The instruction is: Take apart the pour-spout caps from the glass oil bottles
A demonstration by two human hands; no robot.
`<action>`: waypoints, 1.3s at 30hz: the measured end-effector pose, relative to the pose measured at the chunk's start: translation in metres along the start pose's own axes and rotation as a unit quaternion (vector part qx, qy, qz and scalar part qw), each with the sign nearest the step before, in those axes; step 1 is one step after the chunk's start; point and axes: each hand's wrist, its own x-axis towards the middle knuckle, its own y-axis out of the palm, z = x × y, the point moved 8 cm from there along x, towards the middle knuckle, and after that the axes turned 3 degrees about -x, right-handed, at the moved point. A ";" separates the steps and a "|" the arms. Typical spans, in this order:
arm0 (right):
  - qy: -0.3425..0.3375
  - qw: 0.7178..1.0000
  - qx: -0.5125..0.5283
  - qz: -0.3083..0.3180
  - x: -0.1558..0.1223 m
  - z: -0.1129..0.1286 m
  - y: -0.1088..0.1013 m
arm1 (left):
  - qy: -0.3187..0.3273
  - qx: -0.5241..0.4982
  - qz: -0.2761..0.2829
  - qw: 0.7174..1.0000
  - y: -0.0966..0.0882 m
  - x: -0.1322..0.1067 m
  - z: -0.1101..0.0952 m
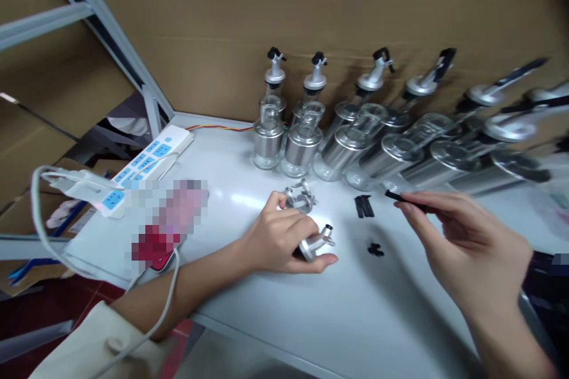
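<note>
My left hand (284, 240) rests on the white table (364, 308), fingers closed around a silver pourer cap (316, 243) whose spout points right. My right hand (462, 243) hovers above the table at the right and pinches a thin black strip (402, 198) between thumb and fingertips. More silver pourer caps (300, 196) lie just behind my left hand. Small black plastic parts (364, 206) and black bits (376, 249) lie on the table between the two hands.
Two rows of glass-and-steel oil bottles (306, 139), some fitted with spouts, stand against a cardboard wall (284, 23). A white power strip (146, 163) with cables lies at the left, beside a grey metal rack frame (111, 29). A blurred-out object sits at front left.
</note>
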 end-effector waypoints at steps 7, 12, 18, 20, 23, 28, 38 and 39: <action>-0.027 0.991 -0.045 0.125 0.009 -0.030 0.002 | -0.035 -0.004 0.022 0.999 0.006 -0.002 0.005; -0.105 0.971 -0.116 0.180 -0.004 -0.035 0.026 | -0.038 0.002 0.022 0.999 0.006 -0.001 0.005; -0.134 0.951 -0.163 0.226 -0.016 -0.033 0.044 | -0.044 0.005 0.026 0.999 0.007 -0.001 0.007; -0.141 0.947 -0.171 0.232 -0.016 -0.031 0.044 | -0.044 0.004 0.026 0.999 0.007 -0.001 0.007; -0.139 0.946 -0.165 0.242 -0.016 -0.033 0.045 | -0.046 0.001 0.026 0.999 0.007 -0.002 0.007; -0.099 0.953 -0.133 0.254 -0.015 -0.040 0.045 | -0.045 0.001 0.025 0.999 0.007 -0.001 0.008; -0.112 0.954 -0.084 0.264 -0.016 -0.034 0.047 | -0.040 -0.004 0.034 0.999 0.007 -0.001 0.007; -0.115 0.954 -0.084 0.264 -0.016 -0.033 0.047 | -0.041 -0.004 0.034 0.999 0.007 -0.001 0.008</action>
